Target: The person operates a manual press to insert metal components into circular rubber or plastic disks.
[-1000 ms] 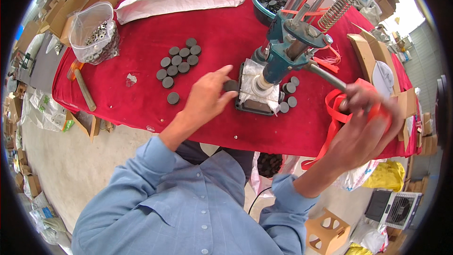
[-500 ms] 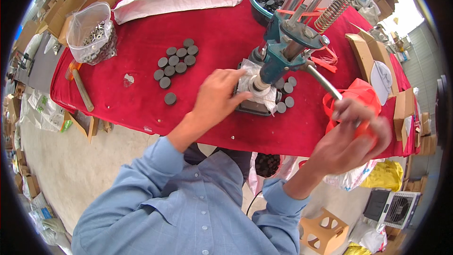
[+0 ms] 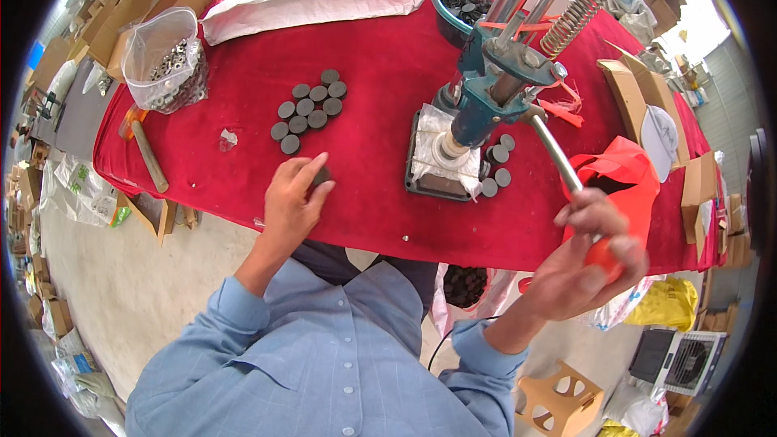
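Observation:
My left hand [image 3: 293,204] is at the table's near side, left of the press. Its thumb and forefinger close round a black disc [image 3: 321,177], partly covered by them. Beyond that hand lies a cluster of similar dark discs [image 3: 317,119]. My right hand [image 3: 584,263], slightly blurred, grips the press lever [image 3: 557,152] near its orange-red knob [image 3: 605,257]. The green hand press [image 3: 477,113] stands over a black base with a white cloth [image 3: 433,129] on it. A pale round piece [image 3: 450,148] sits under the ram. Several more discs [image 3: 503,177] lie right of the base.
A red cloth [image 3: 364,218] covers the table. Around it are a clear bag of metal parts [image 3: 174,73], a hammer [image 3: 149,155], a white sack [image 3: 324,4], a bowl of black pieces [image 3: 441,12], and a red bag [image 3: 635,170]. An open carton [image 3: 635,97] stands far right.
My left hand has left the press base, moved left and taken hold of the single disc near the cluster. My right hand, still on the lever, has moved slightly lower.

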Demonstrator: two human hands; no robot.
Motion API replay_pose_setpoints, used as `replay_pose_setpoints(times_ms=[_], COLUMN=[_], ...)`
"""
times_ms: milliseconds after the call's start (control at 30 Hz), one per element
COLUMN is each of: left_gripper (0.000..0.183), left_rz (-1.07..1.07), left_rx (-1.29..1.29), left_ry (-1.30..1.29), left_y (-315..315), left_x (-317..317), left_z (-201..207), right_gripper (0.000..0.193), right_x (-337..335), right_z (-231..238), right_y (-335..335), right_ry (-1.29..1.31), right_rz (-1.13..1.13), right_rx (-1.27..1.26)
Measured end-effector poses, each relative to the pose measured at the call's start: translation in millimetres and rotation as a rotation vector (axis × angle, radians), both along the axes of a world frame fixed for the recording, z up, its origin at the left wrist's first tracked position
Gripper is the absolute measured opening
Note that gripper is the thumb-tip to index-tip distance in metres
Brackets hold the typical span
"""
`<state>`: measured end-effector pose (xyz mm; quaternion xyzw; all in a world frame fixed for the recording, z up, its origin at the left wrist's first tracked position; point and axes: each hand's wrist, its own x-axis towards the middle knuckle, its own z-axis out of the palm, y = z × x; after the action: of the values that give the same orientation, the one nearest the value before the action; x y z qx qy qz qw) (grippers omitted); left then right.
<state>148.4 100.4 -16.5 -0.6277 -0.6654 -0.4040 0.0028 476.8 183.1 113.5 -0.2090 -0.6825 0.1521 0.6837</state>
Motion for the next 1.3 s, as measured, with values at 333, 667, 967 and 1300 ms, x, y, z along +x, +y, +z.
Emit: replay_pose_setpoints(times_ms=[333,667,967,1300], left_gripper=[0.075,0.067,0.039,0.036], left_rz=[-0.290,-0.285,0.338,0.103], left_rx=[0.044,0.056,-0.053,0.013], left_ry=[-0.259,-0.219,0.222,0.018], left_y=[111,108,19,14], left_x=[104,97,-40,-25], left_z=[19,24,-1,-13], right_gripper=[0.033,0.030,0.048,0.043], right_x=[-24,-12,-21,-19], right_z=[103,6,-56,61], right_y=[72,5,-25,46], right_ry=[-0.011,0.049,0.144,0.089], right_rz=[-0.027,0.016,-0.167,-0.009], right_rx=[-0.279,0.042,-0.037,-0.051])
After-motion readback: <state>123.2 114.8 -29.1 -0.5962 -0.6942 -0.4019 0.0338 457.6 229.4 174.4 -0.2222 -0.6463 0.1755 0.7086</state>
